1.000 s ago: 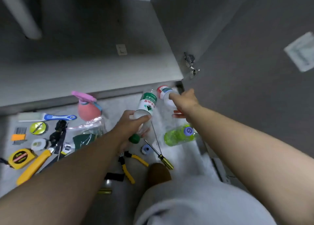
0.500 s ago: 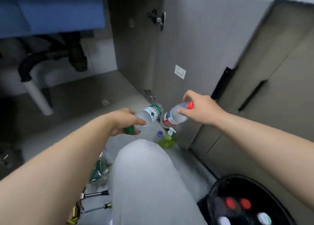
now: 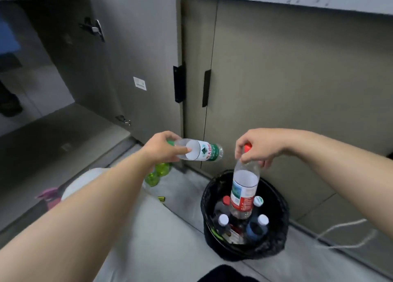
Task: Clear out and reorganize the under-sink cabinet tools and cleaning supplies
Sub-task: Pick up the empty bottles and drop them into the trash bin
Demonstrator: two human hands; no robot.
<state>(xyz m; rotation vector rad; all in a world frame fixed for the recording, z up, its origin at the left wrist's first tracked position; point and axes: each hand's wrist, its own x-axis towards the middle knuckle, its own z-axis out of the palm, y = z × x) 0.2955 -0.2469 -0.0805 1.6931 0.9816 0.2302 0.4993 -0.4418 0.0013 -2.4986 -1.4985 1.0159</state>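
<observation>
My right hand (image 3: 258,146) pinches the red-capped neck of a clear plastic bottle with a red label (image 3: 243,193), which hangs upright over a black-lined bin (image 3: 280,239). Its base sits among several bottles lying in the bin. My left hand (image 3: 164,147) grips the green-capped end of a clear bottle with a green label (image 3: 203,151), held sideways in the air left of the bin, base pointing right.
The open under-sink cabinet (image 3: 53,132) lies at the left, its door (image 3: 136,68) swung out. Green bottles (image 3: 158,173) sit on the floor by the door. A pink spray bottle (image 3: 50,196) shows beside my knee. A white cord (image 3: 344,232) trails at the right.
Both hands carried their bottles rightward from the cabinet front to the bin. The red-label bottle turned upright and now hangs into the bin.
</observation>
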